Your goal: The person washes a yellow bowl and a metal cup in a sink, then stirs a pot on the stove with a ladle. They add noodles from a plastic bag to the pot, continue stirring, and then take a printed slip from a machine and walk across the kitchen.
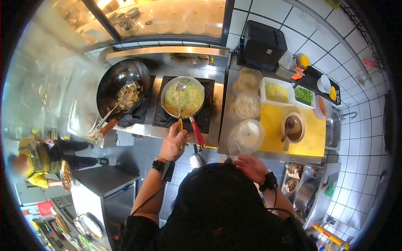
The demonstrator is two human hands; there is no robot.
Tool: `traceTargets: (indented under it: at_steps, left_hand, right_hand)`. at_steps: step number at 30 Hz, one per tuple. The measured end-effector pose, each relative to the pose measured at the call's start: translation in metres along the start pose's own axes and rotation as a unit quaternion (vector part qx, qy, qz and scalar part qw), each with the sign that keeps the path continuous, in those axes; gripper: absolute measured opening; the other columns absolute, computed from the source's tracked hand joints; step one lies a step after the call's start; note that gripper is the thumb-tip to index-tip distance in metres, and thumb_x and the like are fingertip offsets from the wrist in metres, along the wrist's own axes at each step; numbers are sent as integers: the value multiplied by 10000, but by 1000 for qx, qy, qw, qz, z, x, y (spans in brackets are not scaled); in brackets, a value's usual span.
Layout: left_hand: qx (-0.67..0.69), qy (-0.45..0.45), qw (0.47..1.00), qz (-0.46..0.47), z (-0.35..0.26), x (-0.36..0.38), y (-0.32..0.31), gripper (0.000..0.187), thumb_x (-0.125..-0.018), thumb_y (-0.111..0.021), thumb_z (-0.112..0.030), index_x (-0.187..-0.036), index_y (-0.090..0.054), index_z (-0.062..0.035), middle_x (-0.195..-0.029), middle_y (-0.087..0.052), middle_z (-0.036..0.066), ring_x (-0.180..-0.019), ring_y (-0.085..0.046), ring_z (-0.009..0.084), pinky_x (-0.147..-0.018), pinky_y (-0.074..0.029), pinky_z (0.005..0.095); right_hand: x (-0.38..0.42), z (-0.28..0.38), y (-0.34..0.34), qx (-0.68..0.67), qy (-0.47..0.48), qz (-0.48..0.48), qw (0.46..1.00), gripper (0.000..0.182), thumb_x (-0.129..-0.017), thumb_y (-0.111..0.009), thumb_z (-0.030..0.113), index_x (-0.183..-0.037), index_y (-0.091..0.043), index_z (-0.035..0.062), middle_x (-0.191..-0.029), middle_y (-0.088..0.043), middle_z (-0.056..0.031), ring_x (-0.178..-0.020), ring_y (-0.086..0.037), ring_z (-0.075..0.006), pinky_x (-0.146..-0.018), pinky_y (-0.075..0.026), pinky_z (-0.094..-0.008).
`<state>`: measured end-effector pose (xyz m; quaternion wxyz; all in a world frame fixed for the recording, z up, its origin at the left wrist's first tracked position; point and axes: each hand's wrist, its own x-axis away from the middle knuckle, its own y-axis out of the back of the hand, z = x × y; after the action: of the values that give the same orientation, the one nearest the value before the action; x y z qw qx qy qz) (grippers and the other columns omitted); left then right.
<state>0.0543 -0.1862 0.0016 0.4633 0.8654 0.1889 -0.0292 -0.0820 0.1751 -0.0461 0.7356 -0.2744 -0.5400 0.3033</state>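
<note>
My left hand [172, 143] is closed around the yellow handle of a ladle [180, 109]. The ladle's metal bowl rests in a saucepan [166, 109] of pale yellow-green, bubbling food on the stove. The pan's red handle [196, 133] points toward me, just right of my left hand, which is apart from it. Close to my body, my right hand [252, 168] hangs near the counter's front edge, its fingers loosely stretched and nothing visible in them. A clear plastic tub [246, 144] with white contents stands just beyond it.
A black wok [109, 90] with food and a ladle sits on the left burner. On the yellow board [272, 144] stands a bowl of brown sauce [296, 130]. Behind are tubs of chopped greens [304, 96] and yellow pieces [276, 92]. A person in yellow [35, 161] stands far left.
</note>
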Motion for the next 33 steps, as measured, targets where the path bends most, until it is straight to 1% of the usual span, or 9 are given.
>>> traceTargets:
  at_steps: [4, 10, 13, 15, 16, 25, 27, 31, 33]
  left_hand:
    - [-7, -1, 1000, -3, -1, -10, 3, 247, -844, -666, -80, -1076, -582, -59, -1279, -459, 245, -1036, -591, 422, -800, -544, 459]
    - [28, 5, 998, -49, -5, -14, 2, 222, -849, -666, -71, -1056, -586, -54, -1233, -493, 228, -993, -613, 397, -780, -544, 450]
    - [66, 34, 996, -53, -5, -16, 3, 186, -860, -645, -28, -1036, -583, -25, -1198, -515, 226, -1040, -587, 395, -865, -516, 422]
    - [34, -1, 997, -76, -2, -17, 2, 181, -857, -656, -60, -1027, -595, -46, -1200, -510, 213, -941, -624, 378, -765, -543, 434]
    - [34, -1, 996, -78, -1, -17, 2, 181, -857, -656, -60, -1027, -595, -46, -1200, -510, 213, -941, -624, 378, -765, -543, 434]
    - [95, 10, 985, -143, 4, -21, 4, 148, -871, -635, -43, -1015, -602, -37, -1160, -549, 214, -1023, -589, 385, -864, -499, 424]
    - [126, 58, 974, -181, 1, -22, 8, 120, -892, -619, -55, -1009, -607, -32, -1138, -574, 207, -1021, -590, 368, -870, -495, 414]
    - [137, 47, 967, -210, 12, -20, 8, 99, -917, -601, -72, -1000, -607, -18, -1123, -591, 192, -1020, -596, 337, -871, -493, 408]
    - [238, 88, 938, -238, 15, -17, 7, 98, -944, -574, -75, -1006, -596, -2, -1101, -603, 162, -1007, -605, 272, -872, -498, 375]
  right_hand:
    - [1, 6, -1, -56, -9, -28, 998, 434, -1012, -444, 280, -1238, -505, -85, -1265, -559, -258, -1187, -550, -341, -1031, -455, -412]
    - [-1, 12, 5, -42, -14, -18, 999, 465, -1010, -450, 311, -1261, -489, -79, -1255, -566, -257, -1155, -568, -346, -1029, -461, -405]
    - [-3, 12, 12, -44, -19, -8, 999, 469, -1008, -455, 322, -1263, -496, -70, -1256, -567, -258, -1149, -570, -348, -1023, -465, -404]
    - [0, 12, 5, -37, -13, -10, 999, 470, -1007, -456, 326, -1266, -497, -64, -1259, -567, -254, -1142, -574, -344, -1009, -475, -399]
    - [1, 11, 3, -32, -7, -13, 999, 471, -1006, -457, 331, -1269, -499, -58, -1261, -567, -249, -1135, -578, -341, -994, -485, -394]
    - [6, 6, -5, -77, -5, -29, 997, 445, -1012, -448, 318, -1257, -510, -49, -1255, -563, -262, -1111, -591, -339, -955, -512, -384]
    - [7, 4, -6, -77, -1, -32, 997, 443, -1012, -450, 317, -1259, -508, -46, -1256, -564, -259, -1110, -591, -341, -953, -512, -384]
    - [7, -2, 1, -92, -2, -23, 996, 443, -1002, -475, 318, -1263, -503, -40, -1251, -567, -257, -1098, -595, -348, -943, -517, -385]
    - [7, -8, 5, -80, 5, -29, 996, 454, -1003, -463, 337, -1261, -511, -33, -1251, -574, -251, -1098, -601, -340, -950, -511, -387]
